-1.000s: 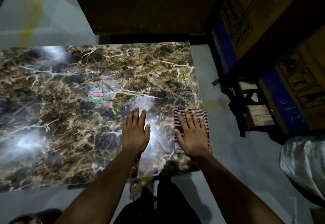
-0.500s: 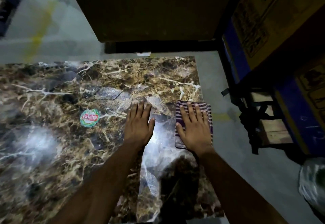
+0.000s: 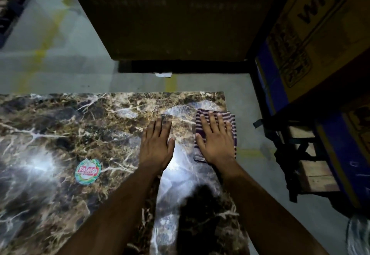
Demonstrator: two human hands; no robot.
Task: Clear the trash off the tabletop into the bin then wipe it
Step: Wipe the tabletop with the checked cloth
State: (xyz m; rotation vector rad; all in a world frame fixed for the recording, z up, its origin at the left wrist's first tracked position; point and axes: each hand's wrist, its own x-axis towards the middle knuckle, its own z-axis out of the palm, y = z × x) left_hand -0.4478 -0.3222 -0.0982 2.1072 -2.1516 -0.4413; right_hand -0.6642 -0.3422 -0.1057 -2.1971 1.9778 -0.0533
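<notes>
Item one: my right hand (image 3: 217, 142), fingers straight and spread, pressed flat on the striped cloth (image 3: 232, 122), which lies at the far right corner of the tabletop (image 3: 80, 126), its edge slightly overhanging. Item two: my left hand (image 3: 156, 146), fingers straight and together, flat on bare marble just beside the cloth, holding nothing. Item three: round sticker (image 3: 88, 171), left of the hands. Item four: cardboard boxes (image 3: 320, 34), right of the table.
</notes>
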